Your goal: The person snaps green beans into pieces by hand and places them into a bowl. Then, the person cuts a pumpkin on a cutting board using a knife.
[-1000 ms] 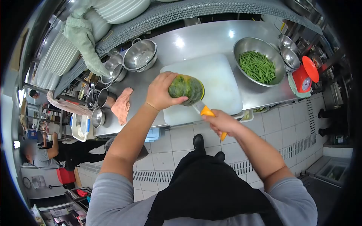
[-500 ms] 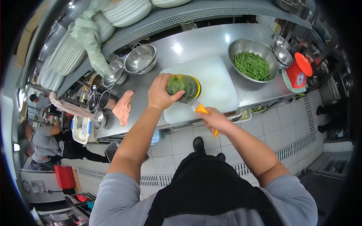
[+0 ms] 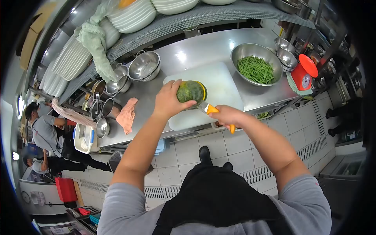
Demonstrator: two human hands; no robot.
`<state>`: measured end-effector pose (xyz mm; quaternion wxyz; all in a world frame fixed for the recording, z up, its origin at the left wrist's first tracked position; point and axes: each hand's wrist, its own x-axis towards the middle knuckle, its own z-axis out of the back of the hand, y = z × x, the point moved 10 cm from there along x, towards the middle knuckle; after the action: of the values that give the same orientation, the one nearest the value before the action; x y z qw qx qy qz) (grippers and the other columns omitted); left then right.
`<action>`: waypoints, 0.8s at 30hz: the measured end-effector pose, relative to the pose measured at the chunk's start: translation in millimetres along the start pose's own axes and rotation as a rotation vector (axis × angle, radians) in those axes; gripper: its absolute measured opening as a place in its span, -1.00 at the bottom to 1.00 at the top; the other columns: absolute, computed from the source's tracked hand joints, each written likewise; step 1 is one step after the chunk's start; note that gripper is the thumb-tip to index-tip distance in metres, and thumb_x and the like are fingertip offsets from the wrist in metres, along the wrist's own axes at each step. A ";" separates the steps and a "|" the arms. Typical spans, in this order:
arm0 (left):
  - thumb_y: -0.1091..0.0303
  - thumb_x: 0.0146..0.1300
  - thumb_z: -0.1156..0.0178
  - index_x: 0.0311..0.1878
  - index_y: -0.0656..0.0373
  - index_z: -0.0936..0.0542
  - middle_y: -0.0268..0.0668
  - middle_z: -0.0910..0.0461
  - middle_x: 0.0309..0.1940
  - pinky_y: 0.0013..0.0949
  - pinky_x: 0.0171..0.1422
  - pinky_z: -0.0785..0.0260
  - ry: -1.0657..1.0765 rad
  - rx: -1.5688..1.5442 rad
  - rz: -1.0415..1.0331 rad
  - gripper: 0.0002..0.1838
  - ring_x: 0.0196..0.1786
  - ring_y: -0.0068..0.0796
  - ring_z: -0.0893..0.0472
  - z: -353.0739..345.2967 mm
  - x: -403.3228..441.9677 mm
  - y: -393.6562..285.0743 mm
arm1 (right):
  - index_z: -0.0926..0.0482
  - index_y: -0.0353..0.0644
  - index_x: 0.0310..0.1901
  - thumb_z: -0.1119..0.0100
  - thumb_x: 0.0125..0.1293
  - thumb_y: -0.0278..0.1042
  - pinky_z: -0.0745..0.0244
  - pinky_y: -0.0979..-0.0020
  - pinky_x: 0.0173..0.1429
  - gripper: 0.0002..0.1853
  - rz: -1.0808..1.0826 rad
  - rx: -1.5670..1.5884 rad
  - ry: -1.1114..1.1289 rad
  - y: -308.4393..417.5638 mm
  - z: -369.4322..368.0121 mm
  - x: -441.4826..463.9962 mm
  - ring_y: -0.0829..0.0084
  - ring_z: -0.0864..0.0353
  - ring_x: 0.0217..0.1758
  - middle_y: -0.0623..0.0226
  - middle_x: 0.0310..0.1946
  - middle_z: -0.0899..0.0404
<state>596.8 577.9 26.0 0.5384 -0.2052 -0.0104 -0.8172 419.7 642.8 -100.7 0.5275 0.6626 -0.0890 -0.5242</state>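
Note:
A green-skinned pumpkin (image 3: pixel 189 91) sits on the white cutting board (image 3: pixel 223 82), with a strip of yellow flesh along its right edge. My left hand (image 3: pixel 171 101) is wrapped round the pumpkin's left side, thumb across its near side. In my right hand (image 3: pixel 227 116) is a knife with an orange handle (image 3: pixel 212 109), fingers closed round it. The short visible part of the blade points toward the pumpkin's near right side. How far the blade reaches into or behind the pumpkin is hidden.
A steel bowl of green beans (image 3: pixel 255 69) stands at the right, beside a red scale (image 3: pixel 306 74). Left are steel colanders (image 3: pixel 144 66) and a pink cloth (image 3: pixel 127 115). Stacked plates (image 3: pixel 131 17) line the shelf above. Co-workers (image 3: pixel 46 131) stand at far left.
My view has shifted slightly. The knife handle has turned a little in my right hand, and the left hand still grips the pumpkin. At far left, the co-workers have changed position.

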 end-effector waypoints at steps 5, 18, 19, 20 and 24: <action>-0.31 -0.18 -0.50 0.18 0.06 -0.56 -0.17 -0.60 0.08 -0.06 0.20 -0.48 -0.119 0.028 -0.045 -0.11 0.19 -0.08 -0.57 -10.2 11.0 0.6 | -0.48 -0.35 0.01 -0.17 0.39 -0.11 -0.53 0.20 -0.37 -0.58 0.076 -0.089 -0.349 -14.0 -12.7 4.4 0.26 -0.62 -0.50 0.14 -0.44 -0.61; -0.17 -0.07 -0.51 0.21 0.15 -0.49 -0.11 -0.58 0.09 -0.07 0.17 -0.50 -0.322 0.029 0.108 -0.15 0.19 -0.06 -0.56 -5.7 -28.8 23.2 | -0.45 -0.30 -0.01 -0.11 0.43 -0.16 -0.56 -0.05 -0.01 -0.66 0.264 -0.277 -0.468 -11.3 -22.3 30.9 -0.20 -0.67 -0.13 -0.20 -0.26 -0.67; -0.17 -0.07 -0.51 0.21 0.15 -0.49 -0.11 -0.58 0.09 -0.07 0.17 -0.50 -0.338 0.022 0.105 -0.15 0.19 -0.06 -0.56 -0.4 -31.7 18.3 | -0.45 -0.30 -0.01 -0.11 0.43 -0.16 -0.56 -0.05 -0.01 -0.66 0.269 -0.290 -0.480 -17.4 -18.1 29.8 -0.20 -0.67 -0.13 -0.20 -0.26 -0.67; -0.19 -0.06 -0.50 0.17 0.16 -0.50 -0.07 -0.58 0.07 -0.10 0.14 -0.49 -0.185 -0.080 0.252 -0.18 0.19 -0.05 -0.55 -10.7 -33.3 30.4 | -0.42 -0.29 0.01 -0.11 0.44 -0.15 -0.55 -0.07 -0.04 -0.66 0.284 -0.412 -0.484 -22.6 -19.3 28.7 -0.20 -0.68 -0.15 -0.19 -0.27 -0.67; -0.20 0.04 -0.44 0.19 0.21 -0.54 0.02 -0.56 0.17 -0.02 0.27 -0.39 -0.151 -0.154 0.364 -0.21 0.22 0.05 -0.54 -18.3 -45.0 11.0 | -0.34 -0.24 0.03 -0.08 0.47 -0.11 -0.54 -0.12 -0.11 -0.64 0.213 -0.560 -0.483 -47.1 -43.5 17.0 -0.18 -0.68 -0.20 -0.16 -0.31 -0.66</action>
<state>615.7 608.4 -8.6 0.6576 -0.3049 0.0492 -0.6872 440.9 677.8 -152.9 0.7036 0.3374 -0.1325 -0.6112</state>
